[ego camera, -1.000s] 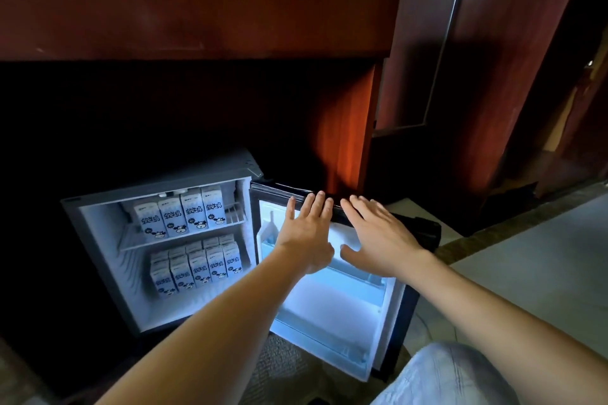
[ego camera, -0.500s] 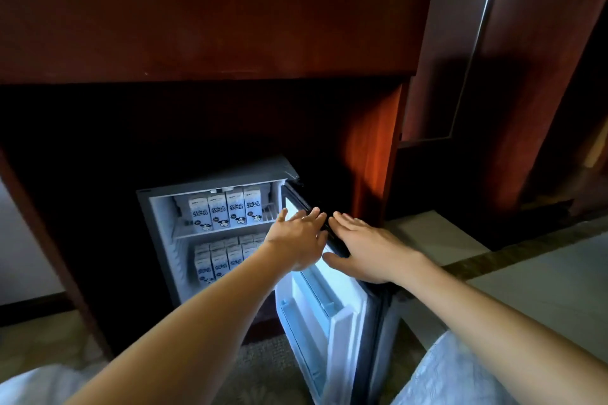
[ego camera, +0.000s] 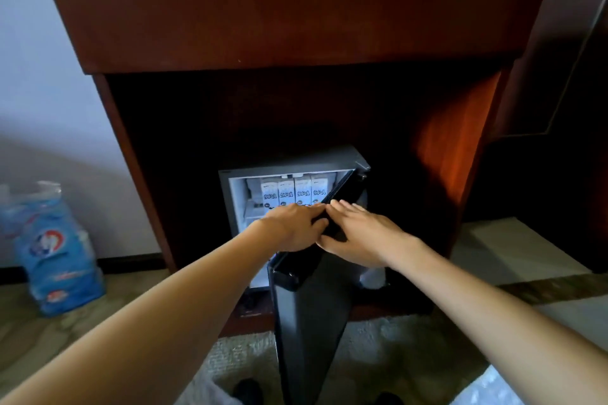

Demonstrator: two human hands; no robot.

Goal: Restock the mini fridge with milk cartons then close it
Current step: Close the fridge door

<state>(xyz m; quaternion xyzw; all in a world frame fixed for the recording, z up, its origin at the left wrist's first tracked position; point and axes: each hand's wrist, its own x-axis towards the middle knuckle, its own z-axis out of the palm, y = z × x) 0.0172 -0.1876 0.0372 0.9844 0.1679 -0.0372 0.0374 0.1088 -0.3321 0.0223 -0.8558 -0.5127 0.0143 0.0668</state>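
Note:
A small grey mini fridge sits low in a dark wooden cabinet recess. Its black door stands about halfway swung toward the opening, edge-on to me. Several white and blue milk cartons stand in a row on the lit upper shelf; the lower shelf is hidden behind my hands and the door. My left hand lies with straight fingers over the door's top edge. My right hand presses flat on the door's top edge and outer side, beside the left one.
The wooden cabinet overhangs the fridge, with side panels close on both sides. A blue plastic-wrapped pack of bottles stands on the carpet at the left, against a white wall. Pale floor tile lies to the right.
The door has swung from wide open at the right to about half shut, with both hands following on its top edge. My view has shifted right and back, bringing the blue pack into sight.

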